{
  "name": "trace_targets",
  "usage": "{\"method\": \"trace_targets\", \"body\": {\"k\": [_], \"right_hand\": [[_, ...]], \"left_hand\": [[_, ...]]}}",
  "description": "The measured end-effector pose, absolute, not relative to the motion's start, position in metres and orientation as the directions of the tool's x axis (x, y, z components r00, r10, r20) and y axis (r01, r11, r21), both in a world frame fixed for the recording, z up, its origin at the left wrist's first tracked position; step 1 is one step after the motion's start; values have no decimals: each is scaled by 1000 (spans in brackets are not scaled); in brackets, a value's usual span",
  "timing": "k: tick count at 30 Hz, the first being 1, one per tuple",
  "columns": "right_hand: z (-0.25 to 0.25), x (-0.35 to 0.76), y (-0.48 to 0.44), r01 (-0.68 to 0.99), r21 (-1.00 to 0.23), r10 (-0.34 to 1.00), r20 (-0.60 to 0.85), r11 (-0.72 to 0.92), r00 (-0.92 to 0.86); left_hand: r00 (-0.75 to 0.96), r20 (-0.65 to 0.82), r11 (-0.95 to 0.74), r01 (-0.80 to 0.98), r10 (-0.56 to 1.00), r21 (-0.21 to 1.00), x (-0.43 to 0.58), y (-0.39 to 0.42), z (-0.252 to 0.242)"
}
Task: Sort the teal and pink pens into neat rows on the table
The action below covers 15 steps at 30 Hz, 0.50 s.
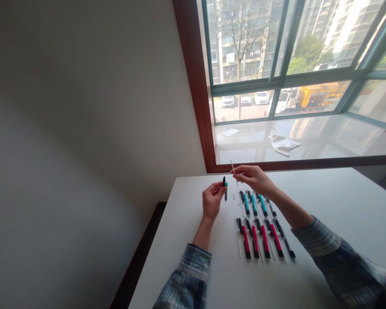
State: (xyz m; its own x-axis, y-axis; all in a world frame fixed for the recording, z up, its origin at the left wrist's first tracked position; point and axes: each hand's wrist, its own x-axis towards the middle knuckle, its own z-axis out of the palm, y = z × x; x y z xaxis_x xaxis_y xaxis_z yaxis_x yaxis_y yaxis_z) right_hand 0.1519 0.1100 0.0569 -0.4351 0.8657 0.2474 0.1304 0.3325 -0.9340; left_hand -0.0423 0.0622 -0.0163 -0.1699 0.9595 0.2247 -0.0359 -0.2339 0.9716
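My left hand (212, 200) is closed around a pen barrel (226, 185) in black and teal, held upright over the table. Pinched between the fingertips of my right hand (251, 177) is a thin white pen refill (232, 165), tilted a little from upright. The refill and the barrel are apart. Below my right hand lies a row of teal and black pen parts (254, 204), with thin refills between them. Nearer to me is a second row, of red and black pen parts (256, 242). A tiny pale piece (233, 196) lies beside the teal row.
All of this is on a white table (186, 266). A wall (99, 128) stands to the left. Behind the table is a window sill (251, 143) with a crumpled white cloth (283, 144) and a paper sheet (230, 132) on it.
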Motion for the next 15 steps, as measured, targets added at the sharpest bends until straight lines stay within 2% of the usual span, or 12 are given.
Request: {"method": "trace_targets", "body": {"k": [3,6,10,15], "right_hand": [[58,147,107,42,-948,872,273,316,-406],[59,145,106,34,-942,884,302,335,-356],[60,146,106,87,-930,887,309,358,-342],[55,146,109,204,-905,849,244,373,-469]], "left_hand": [[-135,227,-236,-52,964,970,-37,63,-16],[-119,222,-231,-68,968,971,-36,64,-16],[-104,221,-228,-60,970,972,-36,62,-11],[-89,244,-250,-61,966,966,-35,61,-6]]}}
